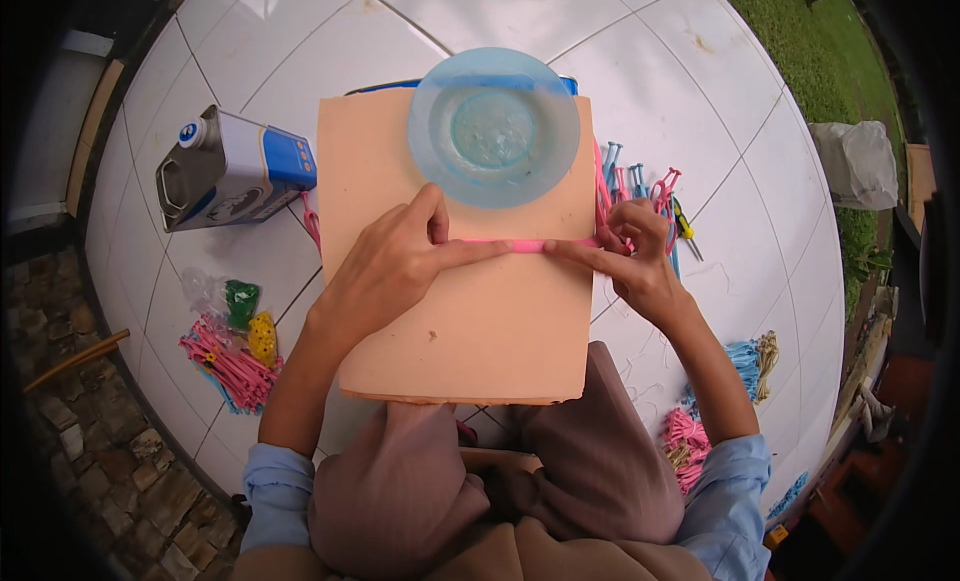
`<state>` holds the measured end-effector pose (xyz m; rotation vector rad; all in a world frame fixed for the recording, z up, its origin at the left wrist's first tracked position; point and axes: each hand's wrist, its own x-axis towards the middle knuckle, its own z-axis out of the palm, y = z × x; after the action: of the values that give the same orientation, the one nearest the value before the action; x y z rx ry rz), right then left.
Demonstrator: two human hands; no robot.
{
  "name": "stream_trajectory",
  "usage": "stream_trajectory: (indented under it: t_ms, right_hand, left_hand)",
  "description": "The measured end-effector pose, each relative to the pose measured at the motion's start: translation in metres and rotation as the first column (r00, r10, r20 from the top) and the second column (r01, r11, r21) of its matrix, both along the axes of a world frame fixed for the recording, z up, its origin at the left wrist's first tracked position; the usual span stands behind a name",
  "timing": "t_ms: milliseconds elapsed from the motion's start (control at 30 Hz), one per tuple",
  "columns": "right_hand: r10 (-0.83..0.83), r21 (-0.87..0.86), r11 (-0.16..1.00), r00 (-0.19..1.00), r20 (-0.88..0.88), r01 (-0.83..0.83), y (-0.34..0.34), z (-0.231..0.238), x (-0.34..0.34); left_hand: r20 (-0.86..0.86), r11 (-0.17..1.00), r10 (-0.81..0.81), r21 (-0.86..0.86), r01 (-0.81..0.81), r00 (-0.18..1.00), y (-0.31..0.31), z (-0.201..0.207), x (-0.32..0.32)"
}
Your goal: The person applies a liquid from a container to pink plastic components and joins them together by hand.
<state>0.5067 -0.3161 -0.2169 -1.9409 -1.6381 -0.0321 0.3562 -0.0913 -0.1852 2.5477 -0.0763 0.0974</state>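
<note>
A narrow pink strip (527,247) lies crosswise on a peach-coloured board (480,326) in front of me. My left hand (395,251) has its index finger stretched along the strip's left part, and its other fingers are curled. From the other side, my right hand (640,256) points its index finger along the strip, the fingertip close to the left one. The strip's ends are partly hidden by my hands. Just beyond them, a translucent blue bowl (440,131) sits on the far part of the board, with a little clear liquid or shine at its bottom.
A rectangular metal can (240,176) stands at the left. Below it are a pink bundle of strips (232,366), a green packet (241,303) and a yellow packet (262,338). Pink and blue strips (640,186) lie right of the board by a yellow-handled screwdriver (684,224). More bundles (745,366) lie lower right.
</note>
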Motion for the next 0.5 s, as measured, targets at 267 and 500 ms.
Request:
stream_trajectory:
  t_ms: [267, 500]
  right_hand:
    - [-0.013, -0.031, 0.999, 0.997, -0.075, 0.011, -0.0026, -0.0018, -0.0002]
    - [-0.073, -0.149, 0.988, 0.965, -0.251, 0.036, -0.0029, 0.0042, -0.0043]
  left_hand:
    - [-0.011, 1.000, 0.012, -0.005, -0.012, 1.000, -0.0007, 0.0010, 0.0009]
    - [-0.005, 1.000, 0.019, -0.006, -0.019, 1.000, -0.0008, 0.0000, 0.0004]
